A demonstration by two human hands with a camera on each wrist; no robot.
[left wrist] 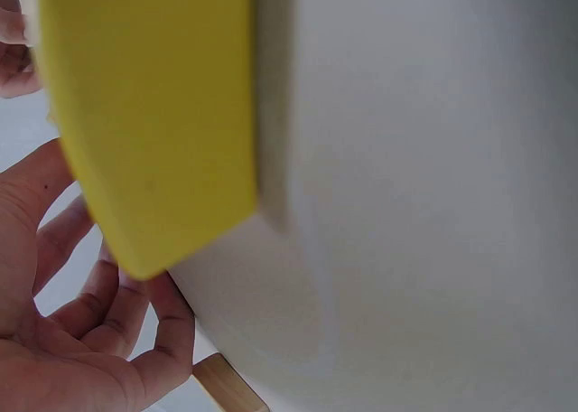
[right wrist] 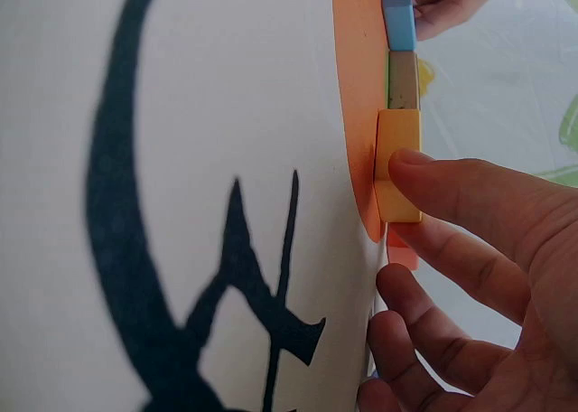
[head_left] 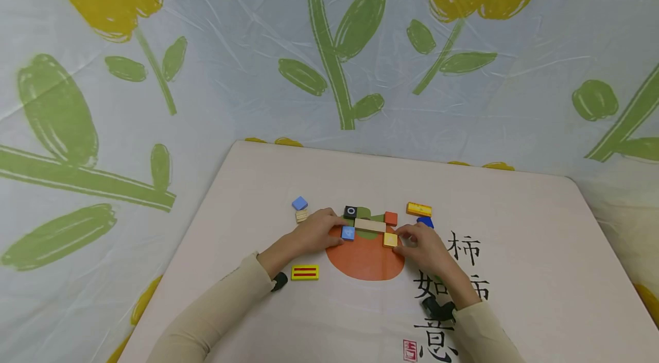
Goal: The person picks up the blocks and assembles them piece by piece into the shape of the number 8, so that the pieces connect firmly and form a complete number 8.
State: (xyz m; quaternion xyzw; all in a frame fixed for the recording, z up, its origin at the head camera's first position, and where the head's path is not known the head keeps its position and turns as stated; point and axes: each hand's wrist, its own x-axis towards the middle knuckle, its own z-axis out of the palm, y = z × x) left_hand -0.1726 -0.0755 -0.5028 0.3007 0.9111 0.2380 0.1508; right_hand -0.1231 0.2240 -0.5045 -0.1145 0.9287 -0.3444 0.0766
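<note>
In the head view, a small blue block [head_left: 348, 233] sits at the left end of a plain wooden strip [head_left: 369, 226]. My left hand [head_left: 319, 231] pinches it between thumb and index finger; a large yellow block hides part of those fingertips in the left wrist view. At the strip's right end is a yellow block [head_left: 390, 240], which my right hand [head_left: 424, 247] grips with thumb and index finger. The right wrist view shows that thumb lying on the yellow block's near face [right wrist: 397, 136]. Behind the strip are a black block [head_left: 350, 212] and a red block [head_left: 390, 218].
The blocks lie on a printed orange persimmon [head_left: 365, 260] on the pale tablecloth. To the left are a red-striped yellow block [head_left: 305, 272], a light blue block [head_left: 300, 203] and a striped wooden block [head_left: 301, 216]. An orange-yellow block [head_left: 419, 209] and dark blue block [head_left: 425, 221] lie right.
</note>
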